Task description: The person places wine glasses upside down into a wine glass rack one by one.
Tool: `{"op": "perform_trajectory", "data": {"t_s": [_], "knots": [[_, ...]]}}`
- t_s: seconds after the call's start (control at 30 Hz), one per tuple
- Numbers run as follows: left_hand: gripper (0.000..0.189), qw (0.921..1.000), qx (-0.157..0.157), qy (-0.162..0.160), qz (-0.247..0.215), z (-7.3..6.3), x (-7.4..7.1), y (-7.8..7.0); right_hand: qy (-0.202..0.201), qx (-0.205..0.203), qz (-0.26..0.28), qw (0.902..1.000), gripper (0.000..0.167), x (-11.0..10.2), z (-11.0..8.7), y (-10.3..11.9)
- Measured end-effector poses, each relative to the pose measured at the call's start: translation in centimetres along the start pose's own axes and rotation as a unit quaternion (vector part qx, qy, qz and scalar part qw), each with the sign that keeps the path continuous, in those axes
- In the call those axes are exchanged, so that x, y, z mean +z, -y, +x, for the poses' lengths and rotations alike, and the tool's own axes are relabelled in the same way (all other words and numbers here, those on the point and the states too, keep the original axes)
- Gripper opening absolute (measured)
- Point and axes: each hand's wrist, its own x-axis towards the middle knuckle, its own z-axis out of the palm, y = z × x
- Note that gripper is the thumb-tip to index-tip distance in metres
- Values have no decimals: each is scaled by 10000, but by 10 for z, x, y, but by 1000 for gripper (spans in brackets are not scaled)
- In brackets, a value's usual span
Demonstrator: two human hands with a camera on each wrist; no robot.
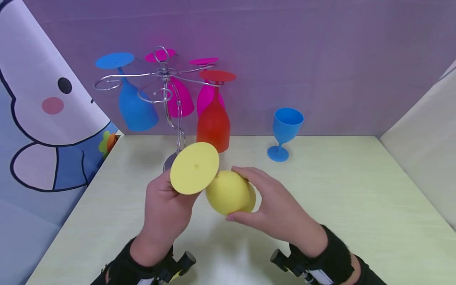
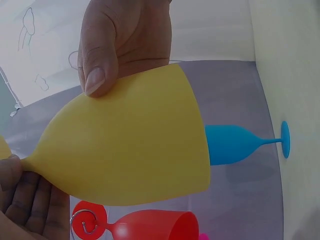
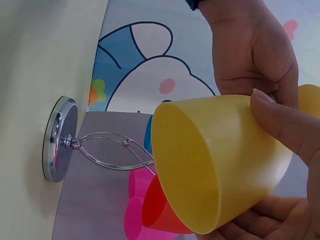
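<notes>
Both hands hold one yellow goblet [image 1: 231,192], tipped over with its round foot [image 1: 194,168] up and to the left. My left hand [image 1: 167,208] pinches it at the stem, just beneath the foot. Thumb and fingers of my right hand [image 1: 274,204] curl round the bowl. In the left wrist view, the right thumb [image 2: 100,75] lies on the bowl's side and the left fingers [image 2: 37,197] are at the stem. The bowl's open mouth [image 3: 185,167] shows in the right wrist view, pointing toward the table side.
Behind the hands stands a metal goblet rack [image 1: 165,73]. Hanging upside down on it are a blue goblet [image 1: 137,105], two pink goblets [image 1: 181,99] and a red goblet [image 1: 213,124]. Another blue goblet [image 1: 287,124] stands upright at the table's back right.
</notes>
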Motion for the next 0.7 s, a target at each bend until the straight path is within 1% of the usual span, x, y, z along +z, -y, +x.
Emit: {"op": "perform_trajectory", "data": {"t_s": [0.27, 0.5, 0.7], "knots": [[43, 9999, 63, -8, -102, 1, 0, 2, -9, -19, -24, 10000, 86, 1, 0, 0], [44, 9999, 22, -28, -95, 1, 2, 0, 5, -19, -24, 10000, 86, 1, 1, -1], [45, 9995, 10, 23, -330, 1, 3, -1, 6, -21, 13, 10000, 86, 1, 0, -1]]}}
